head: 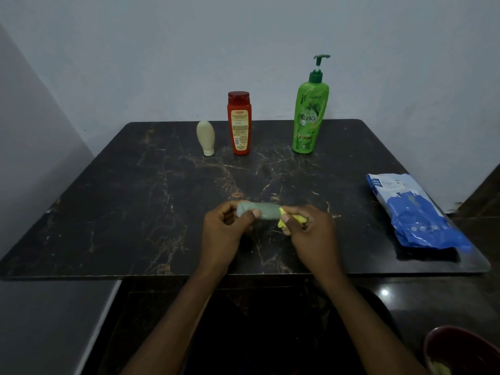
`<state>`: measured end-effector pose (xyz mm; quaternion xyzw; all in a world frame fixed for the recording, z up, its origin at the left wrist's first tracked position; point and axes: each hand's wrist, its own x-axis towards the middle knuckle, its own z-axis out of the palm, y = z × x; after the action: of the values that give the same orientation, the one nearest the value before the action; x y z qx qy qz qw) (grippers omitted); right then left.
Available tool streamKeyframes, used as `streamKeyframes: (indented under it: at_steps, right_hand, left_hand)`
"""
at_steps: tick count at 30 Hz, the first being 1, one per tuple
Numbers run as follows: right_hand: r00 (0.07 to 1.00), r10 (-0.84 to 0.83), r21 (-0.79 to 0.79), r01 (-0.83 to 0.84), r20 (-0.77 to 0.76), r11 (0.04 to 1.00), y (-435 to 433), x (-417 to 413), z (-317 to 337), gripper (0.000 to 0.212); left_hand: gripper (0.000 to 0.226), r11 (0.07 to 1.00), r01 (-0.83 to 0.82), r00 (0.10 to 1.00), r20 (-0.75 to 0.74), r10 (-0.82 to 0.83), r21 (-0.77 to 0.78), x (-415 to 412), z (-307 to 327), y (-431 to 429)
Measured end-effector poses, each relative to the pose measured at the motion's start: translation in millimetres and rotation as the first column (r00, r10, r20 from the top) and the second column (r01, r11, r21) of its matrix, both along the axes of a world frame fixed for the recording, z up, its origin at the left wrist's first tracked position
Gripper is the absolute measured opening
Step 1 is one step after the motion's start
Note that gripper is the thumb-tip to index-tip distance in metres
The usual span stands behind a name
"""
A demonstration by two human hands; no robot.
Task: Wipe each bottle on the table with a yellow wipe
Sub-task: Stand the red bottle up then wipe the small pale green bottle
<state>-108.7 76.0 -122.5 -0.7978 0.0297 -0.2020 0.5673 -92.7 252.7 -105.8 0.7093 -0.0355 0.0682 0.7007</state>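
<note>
Lying sideways over the near middle of the dark table (135, 198), the small grey-green bottle (263, 211) is gripped in the left hand's (226, 231) curled fingers, its right end hidden behind the crumpled yellow wipe (284, 223) pinched by the right hand (312, 234).

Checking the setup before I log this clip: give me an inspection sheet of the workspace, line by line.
surface: dark marbled table, scuffed, with pale veins.
job's things: small bottle held sideways above the near side of the table; yellow wipe at its right end. Cream bottle stands on its cap, with the red bottle and green pump bottle upright, all in a row at the far edge.
clutter: blue wipes pack lying flat by the right edge.
hands: left hand grips the small bottle; right hand pinches the yellow wipe.
cables: nothing seen.
surroundings: plain wall behind; red bowl low at the right, off the table.
</note>
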Motion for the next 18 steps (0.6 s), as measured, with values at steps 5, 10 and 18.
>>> streamKeyframes:
  at_steps: [5,10,18]
  right_hand:
    - [0.985,0.140,0.227,-0.114,-0.100,0.967,27.6,-12.4,0.4,0.010]
    - [0.983,0.167,0.263,-0.140,-0.082,0.955,30.2,-10.8,2.6,0.014]
    - [0.994,0.052,0.458,-0.001,-0.100,0.889,-11.0,-1.8,3.9,0.012]
  left_hand:
    - [0.019,0.981,-0.069,0.974,0.224,0.027,0.183,4.9,9.2,-14.0]
    - [0.027,0.928,0.026,0.939,0.310,-0.151,0.373,10.5,4.3,-21.5]
    - [0.045,0.710,0.089,0.899,0.251,-0.360,0.699,25.0,-4.5,-6.1]
